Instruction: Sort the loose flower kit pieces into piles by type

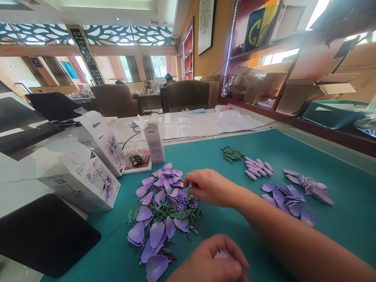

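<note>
A mixed pile of plastic flower parts lies on the green mat (235,223), with broad purple petals (157,234), green leaf and stem pieces (163,209) and small dark-purple openwork pieces (182,199). My right hand (210,187) is at the pile's right edge, its fingers curled down and drawn together by the openwork pieces. Whatever its fingertips hold is hidden. Nearer to me, my left hand (216,258) is closed around pale lilac pieces (223,254), of which only a little shows between the fingers.
Sorted groups lie to the right: green sticks (232,154), pale pink oblong pieces (258,168), purple petals (286,199) and greyish-lilac petals (311,186). White printed boxes (88,176) and a narrow box (154,143) stand left, beside a black pad (48,235). Shelves (258,58) line the right wall.
</note>
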Demonstrator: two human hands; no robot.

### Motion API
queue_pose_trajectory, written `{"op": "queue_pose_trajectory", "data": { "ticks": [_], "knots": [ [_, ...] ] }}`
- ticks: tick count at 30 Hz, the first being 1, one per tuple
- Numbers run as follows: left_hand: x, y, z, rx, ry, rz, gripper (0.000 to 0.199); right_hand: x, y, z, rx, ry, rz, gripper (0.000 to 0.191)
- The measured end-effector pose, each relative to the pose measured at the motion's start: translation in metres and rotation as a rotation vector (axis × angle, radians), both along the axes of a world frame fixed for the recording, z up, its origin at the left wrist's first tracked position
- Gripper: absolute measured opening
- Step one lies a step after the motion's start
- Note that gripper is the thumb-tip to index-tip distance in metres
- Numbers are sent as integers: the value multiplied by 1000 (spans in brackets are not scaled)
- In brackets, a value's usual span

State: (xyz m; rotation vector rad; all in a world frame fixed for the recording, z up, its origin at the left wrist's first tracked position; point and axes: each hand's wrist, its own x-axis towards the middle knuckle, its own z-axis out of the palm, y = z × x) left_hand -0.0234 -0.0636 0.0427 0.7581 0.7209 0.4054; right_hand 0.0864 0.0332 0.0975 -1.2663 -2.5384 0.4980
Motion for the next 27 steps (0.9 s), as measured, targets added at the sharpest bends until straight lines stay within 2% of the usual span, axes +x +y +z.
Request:
{"op": "queue_pose_trajectory", "data": {
  "ticks": [5,8,10,13,17,27],
  "knots": [
    [-3,-1,3,16,31,-40,13,-8,-4,-12,-23,-94,230,12],
    [-7,1,5,44,122,-108,13,-16,-12,-17,-19,-146,318,6],
    [-9,2,8,46,163,-175,14,-22,-16,-23,12,-185,352,12],
    [-11,3,14,96,191,-238,17,-30,-19,-35,94,-251,372,25],
    [-13,2,16,123,232,-248,16,-37,-21,-46,168,-327,352,26],
    [-14,1,8,142,196,-228,18,-39,-26,-33,102,-453,279,17]
  ]
}}
